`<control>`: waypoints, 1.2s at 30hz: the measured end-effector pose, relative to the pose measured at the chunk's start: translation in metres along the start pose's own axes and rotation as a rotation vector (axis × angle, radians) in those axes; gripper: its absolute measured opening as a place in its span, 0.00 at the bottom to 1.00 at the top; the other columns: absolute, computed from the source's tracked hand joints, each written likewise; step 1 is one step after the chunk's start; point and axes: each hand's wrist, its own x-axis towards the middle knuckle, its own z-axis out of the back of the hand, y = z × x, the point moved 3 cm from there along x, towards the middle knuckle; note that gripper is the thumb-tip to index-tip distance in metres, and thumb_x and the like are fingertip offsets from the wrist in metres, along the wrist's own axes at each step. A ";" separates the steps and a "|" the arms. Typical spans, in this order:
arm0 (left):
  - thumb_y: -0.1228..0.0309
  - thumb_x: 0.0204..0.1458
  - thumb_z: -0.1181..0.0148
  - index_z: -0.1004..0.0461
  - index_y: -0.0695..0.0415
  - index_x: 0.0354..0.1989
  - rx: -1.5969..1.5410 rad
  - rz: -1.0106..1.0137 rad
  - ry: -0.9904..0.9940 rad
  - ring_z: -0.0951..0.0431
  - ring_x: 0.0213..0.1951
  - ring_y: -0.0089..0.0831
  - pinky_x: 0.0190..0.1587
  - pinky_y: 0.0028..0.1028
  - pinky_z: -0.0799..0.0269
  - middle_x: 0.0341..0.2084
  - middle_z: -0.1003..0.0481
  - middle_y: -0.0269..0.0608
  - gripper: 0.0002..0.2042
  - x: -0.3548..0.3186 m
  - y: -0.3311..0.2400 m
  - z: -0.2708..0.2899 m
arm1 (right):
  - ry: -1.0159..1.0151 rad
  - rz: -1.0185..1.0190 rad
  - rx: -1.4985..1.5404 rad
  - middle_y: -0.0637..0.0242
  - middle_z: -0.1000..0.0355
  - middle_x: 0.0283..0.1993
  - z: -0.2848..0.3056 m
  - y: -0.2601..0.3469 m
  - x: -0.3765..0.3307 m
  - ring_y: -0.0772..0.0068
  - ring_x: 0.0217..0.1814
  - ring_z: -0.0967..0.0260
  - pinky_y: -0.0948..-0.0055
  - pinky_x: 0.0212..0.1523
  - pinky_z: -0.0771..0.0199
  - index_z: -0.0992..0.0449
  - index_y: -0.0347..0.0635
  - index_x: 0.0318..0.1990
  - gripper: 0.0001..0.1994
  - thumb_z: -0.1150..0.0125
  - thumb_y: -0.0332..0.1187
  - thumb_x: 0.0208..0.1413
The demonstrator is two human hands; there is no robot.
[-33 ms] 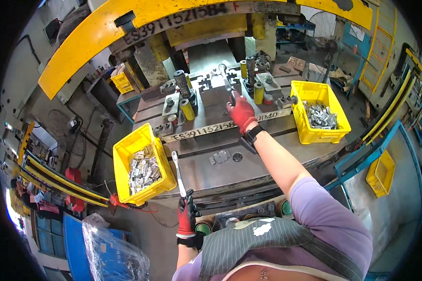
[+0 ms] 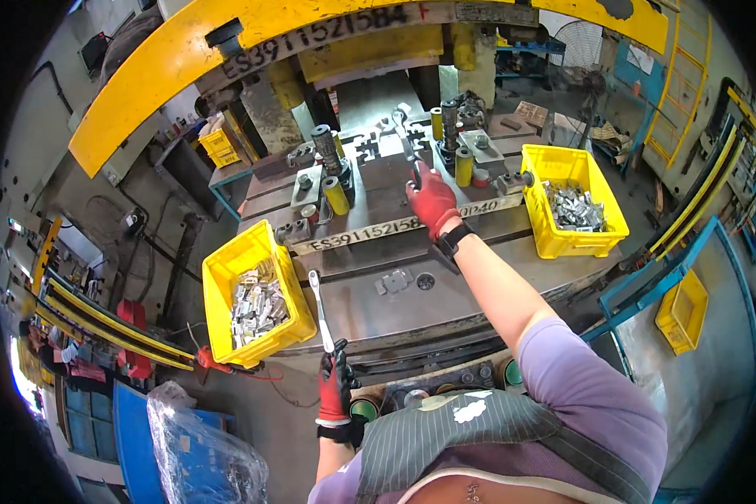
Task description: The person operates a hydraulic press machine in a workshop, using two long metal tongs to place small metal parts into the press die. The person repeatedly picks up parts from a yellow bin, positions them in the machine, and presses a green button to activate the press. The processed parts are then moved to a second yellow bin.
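My left hand [image 2: 334, 388], in a red and black glove, is closed round the handle of a long silver tool with a rounded head [image 2: 320, 312]. That tool points up beside the left yellow bin [image 2: 304, 326], whose inside holds many small metal parts [image 2: 259, 307]. Reaching forward over the press bed, my right hand [image 2: 433, 202], in a red glove, grips a second silver tool with a rounded head [image 2: 406, 144]. Its head lies over the bright die area [image 2: 381, 144] between the guide posts. Whether it touches a part there I cannot tell.
Dark guide posts [image 2: 325, 149] and yellow cylinders [image 2: 335, 196] stand about the die. A lettered bar [image 2: 370, 233] crosses its front. The right yellow bin [image 2: 569, 245] holds metal parts [image 2: 574, 207]. Overhead curves a yellow press beam [image 2: 151, 88]. A flat grey piece [image 2: 394, 282] lies on the bed.
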 end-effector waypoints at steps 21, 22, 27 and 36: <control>0.64 0.55 0.51 0.33 0.53 0.49 -0.031 0.006 0.017 0.47 0.11 0.12 0.12 0.16 0.50 0.10 0.46 0.20 0.14 0.004 0.016 0.005 | 0.058 -0.103 0.457 0.45 0.34 0.46 -0.049 0.014 0.019 0.46 0.48 0.36 0.60 0.48 0.35 0.42 0.38 0.53 0.28 0.41 0.37 0.44; 0.64 0.55 0.52 0.33 0.53 0.49 -0.033 -0.003 0.020 0.47 0.11 0.12 0.12 0.16 0.50 0.10 0.46 0.20 0.14 0.004 0.017 0.006 | 0.069 -0.119 0.413 0.45 0.35 0.47 -0.051 0.014 0.017 0.46 0.49 0.37 0.60 0.48 0.35 0.43 0.38 0.54 0.29 0.41 0.37 0.45; 0.63 0.56 0.53 0.34 0.54 0.50 -0.002 0.017 -0.014 0.46 0.12 0.13 0.12 0.16 0.50 0.11 0.44 0.22 0.15 -0.003 0.012 0.002 | 0.266 -0.163 0.475 0.45 0.39 0.51 -0.054 0.035 0.004 0.48 0.49 0.35 0.60 0.47 0.33 0.48 0.39 0.57 0.34 0.38 0.36 0.43; 0.65 0.56 0.52 0.33 0.53 0.49 -0.035 0.059 0.052 0.45 0.13 0.13 0.13 0.17 0.43 0.13 0.44 0.23 0.14 -0.001 0.016 0.000 | 0.267 -0.181 0.741 0.54 0.35 0.41 -0.078 0.027 0.033 0.63 0.36 0.30 0.70 0.24 0.24 0.44 0.34 0.47 0.27 0.36 0.23 0.39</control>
